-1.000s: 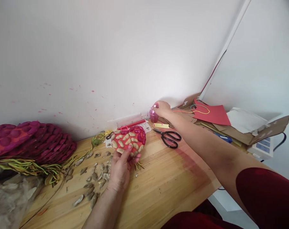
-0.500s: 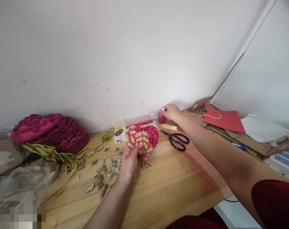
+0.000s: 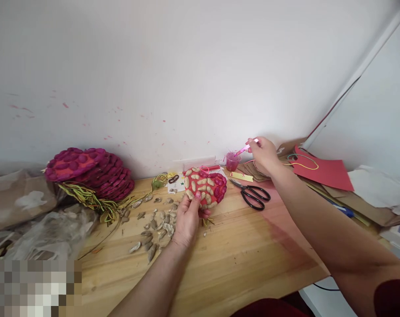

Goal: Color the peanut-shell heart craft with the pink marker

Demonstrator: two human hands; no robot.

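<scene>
Pink brush (image 3: 243,149), pinched in the right grip (image 3: 264,152), now slants from the nearby cup (image 3: 233,164), apparently loaded; left grip (image 3: 187,221) clamps peanut-studded disc (image 3: 203,181).

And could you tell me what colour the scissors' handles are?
The scissors' handles are black, clearest in the head view.

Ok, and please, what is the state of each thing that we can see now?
Peanut disc: held in the left hand, partly painted magenta
Cup: upright, open, pink liquid inside
Painting tool: tilted in the right hand, tip at the cup
Scissors: lying down, handle loops apart
Disc pile: stacked, visible tops painted
Peanuts: loose, scattered
Plastic bag: crumpled
Red sheet: unfolded
</scene>
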